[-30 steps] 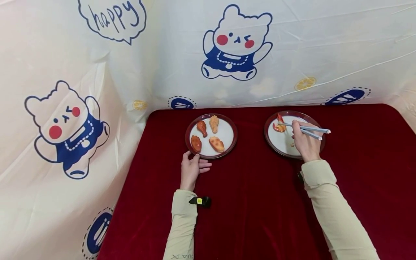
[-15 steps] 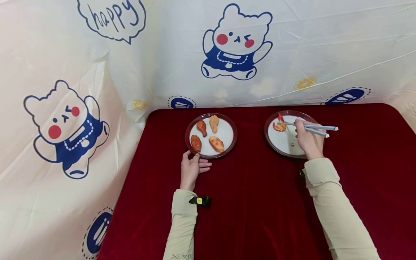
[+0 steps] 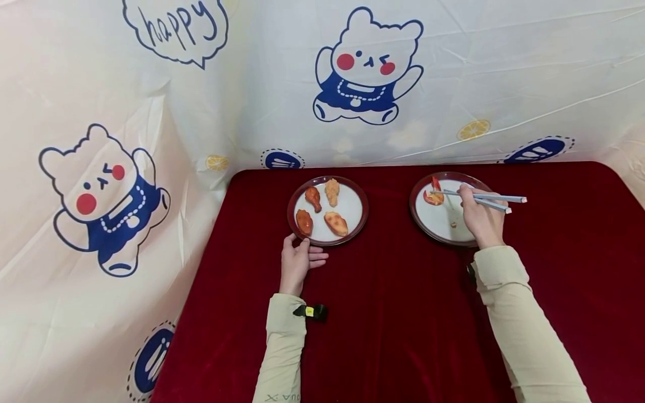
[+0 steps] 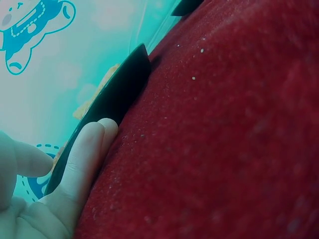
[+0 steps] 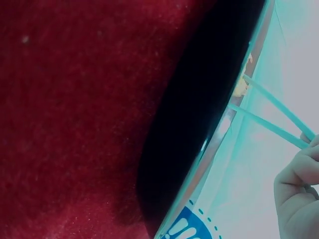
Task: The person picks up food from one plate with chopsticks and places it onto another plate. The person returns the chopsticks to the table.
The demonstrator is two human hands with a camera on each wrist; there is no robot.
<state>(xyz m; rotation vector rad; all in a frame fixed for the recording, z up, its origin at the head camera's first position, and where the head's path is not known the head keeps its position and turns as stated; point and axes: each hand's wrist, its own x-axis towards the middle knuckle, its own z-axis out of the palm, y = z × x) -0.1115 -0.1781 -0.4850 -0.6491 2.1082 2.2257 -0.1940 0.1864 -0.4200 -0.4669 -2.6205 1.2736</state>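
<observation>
In the head view my left hand [image 3: 294,264] holds the near rim of the left plate [image 3: 364,211], thumb at the edge. The left wrist view has its fingers [image 4: 82,154] against the dark outer side of that plate. On the plate lie two drumsticks [image 3: 313,198] and two chicken-wing pieces [image 3: 335,223]. My right hand [image 3: 481,218] grips light blue chopsticks [image 3: 504,197] over the right plate [image 3: 420,226]. Their tips are at a curved red-and-yellow shrimp [image 3: 434,197] on that plate. The right wrist view shows the chopsticks [image 5: 279,129] spread apart; contact with the shrimp cannot be told.
Both brown-rimmed plates stand on a dark red cloth-covered table [image 3: 388,313]. A small brown crumb [image 3: 453,225] lies on the right plate. Behind the table and at its left hangs a pale printed curtain [image 3: 272,73]. A black strap [image 3: 311,312] is at the left wrist.
My right hand has shifted slightly right with the chopsticks, whose tips are now spread farther apart. The shrimp stays almost in place. My left hand and the left plate have not moved.
</observation>
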